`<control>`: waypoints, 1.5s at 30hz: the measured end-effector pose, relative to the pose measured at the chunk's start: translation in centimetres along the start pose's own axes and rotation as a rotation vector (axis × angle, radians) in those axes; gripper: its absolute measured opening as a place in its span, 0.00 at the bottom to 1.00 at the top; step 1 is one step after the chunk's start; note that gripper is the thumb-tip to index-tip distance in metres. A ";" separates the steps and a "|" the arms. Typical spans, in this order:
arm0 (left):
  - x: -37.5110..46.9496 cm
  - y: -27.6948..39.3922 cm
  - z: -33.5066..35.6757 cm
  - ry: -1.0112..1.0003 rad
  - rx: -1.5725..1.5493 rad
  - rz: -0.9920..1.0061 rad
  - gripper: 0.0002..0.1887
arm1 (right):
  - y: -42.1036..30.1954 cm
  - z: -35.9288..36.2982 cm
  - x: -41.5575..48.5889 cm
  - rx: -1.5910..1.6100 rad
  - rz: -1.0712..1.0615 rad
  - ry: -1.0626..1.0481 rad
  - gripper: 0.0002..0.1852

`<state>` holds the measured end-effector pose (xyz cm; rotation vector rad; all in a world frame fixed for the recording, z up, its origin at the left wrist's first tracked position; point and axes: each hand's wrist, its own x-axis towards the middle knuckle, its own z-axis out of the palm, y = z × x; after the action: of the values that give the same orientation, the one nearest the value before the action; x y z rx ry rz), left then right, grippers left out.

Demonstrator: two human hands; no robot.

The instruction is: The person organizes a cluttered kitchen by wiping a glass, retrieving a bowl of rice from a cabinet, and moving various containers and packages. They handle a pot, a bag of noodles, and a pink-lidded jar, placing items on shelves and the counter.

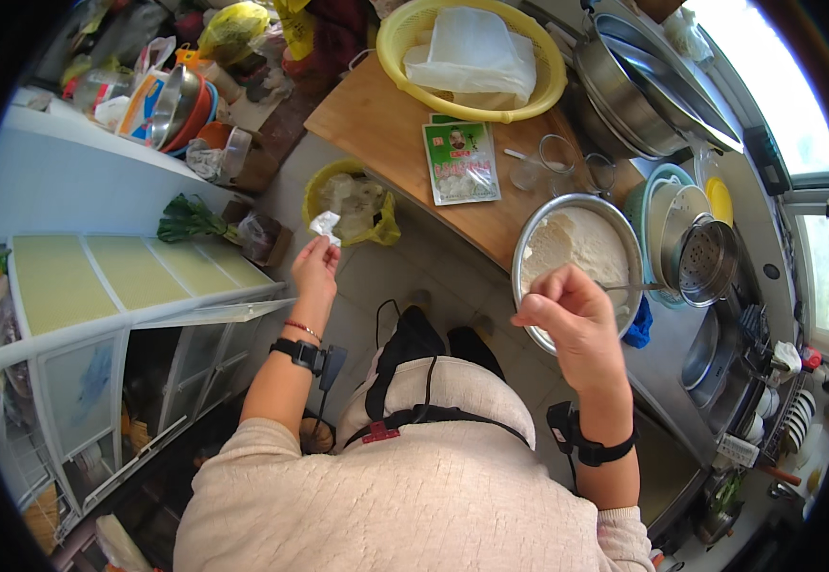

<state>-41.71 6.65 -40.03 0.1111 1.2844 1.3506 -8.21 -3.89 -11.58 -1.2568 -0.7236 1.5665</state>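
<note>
My left hand (316, 270) pinches a crumpled white scrap (326, 224), perhaps paper or thin plastic, between its fingertips. Below and just beyond it stands a waste bin with a yellow liner (312, 191), holding clear plastic. Over the near side of a steel bowl (520, 250) hovers my right hand (577, 325), its fingers curled and thumb bent. Whether anything is in its grasp is hidden. White flour (593, 232) fills much of the bowl. A thin metal handle (636, 287) shows beside the right hand, crossing the bowl's rim; its left end is out of sight.
The wooden counter (379, 114) bears green-and-white packets (462, 164), a yellow basket (389, 53) with white cloth, and glass cups (556, 154). Steel basins (611, 79), a perforated strainer (707, 261) and a sink (702, 350) lie rightward. A white cabinet (75, 357) flanks my left.
</note>
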 end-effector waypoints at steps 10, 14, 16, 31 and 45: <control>2.9 -3.6 1.4 -0.191 0.096 -0.229 0.13 | -2.0 -11.4 -8.5 0.012 -0.235 0.453 0.06; -4.9 -4.8 -0.1 -0.301 0.366 -0.326 0.15 | 1.6 -19.1 -10.8 0.174 -0.178 0.597 0.08; -7.9 -4.6 -1.0 -0.314 0.418 -0.372 0.15 | 3.7 -21.5 -10.7 0.184 -0.060 0.681 0.13; -21.2 -7.8 18.8 -0.828 0.210 -0.297 0.23 | 8.9 -28.7 -6.0 0.064 0.093 0.076 0.35; -34.2 -1.3 1.1 -0.461 0.022 -0.098 0.23 | 8.4 -10.5 -10.1 -0.083 0.263 -0.516 0.35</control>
<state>-30.25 -18.56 -19.95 0.3499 0.9025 1.1424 -0.91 -17.51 -18.23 -1.0404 -0.9815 2.1344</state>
